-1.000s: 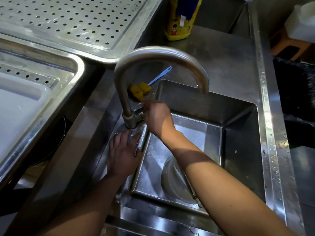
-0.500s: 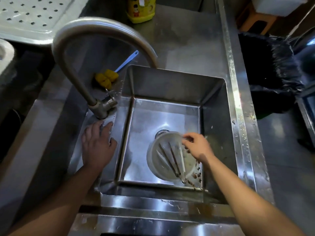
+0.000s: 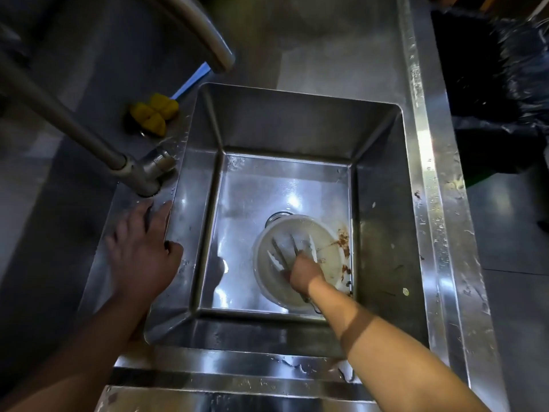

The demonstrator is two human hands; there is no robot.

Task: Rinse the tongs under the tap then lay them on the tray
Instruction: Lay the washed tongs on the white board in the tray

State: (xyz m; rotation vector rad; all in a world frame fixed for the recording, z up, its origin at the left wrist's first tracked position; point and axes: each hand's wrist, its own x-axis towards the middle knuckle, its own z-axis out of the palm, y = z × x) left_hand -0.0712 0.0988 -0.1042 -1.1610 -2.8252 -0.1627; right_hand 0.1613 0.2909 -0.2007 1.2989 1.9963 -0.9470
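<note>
The metal tongs [image 3: 280, 254] lie in a white bowl [image 3: 328, 264] on the bottom of the steel sink [image 3: 297, 120], their tips pointing away from me. My right hand [image 3: 303, 275] reaches down into the bowl, fingers curled over the middle of the tongs. My left hand [image 3: 142, 251] rests flat on the wet rim left of the sink, just below the tap's base [image 3: 142, 173], fingers spread and holding nothing. The tap's spout [image 3: 218, 53] arches over the back left corner; no water shows. The tray is out of view.
A yellow sponge brush [image 3: 154, 114] with a blue handle lies behind the tap. Brown food scraps [image 3: 344, 242] cling to the sink floor right of the bowl. A black rubbish bag [image 3: 505, 84] stands beyond the counter's right edge.
My right hand left the tap lever, dropped into the sink and closed over the tongs in the bowl. My view tilted down, so the perforated trays left the frame. The left hand stayed put.
</note>
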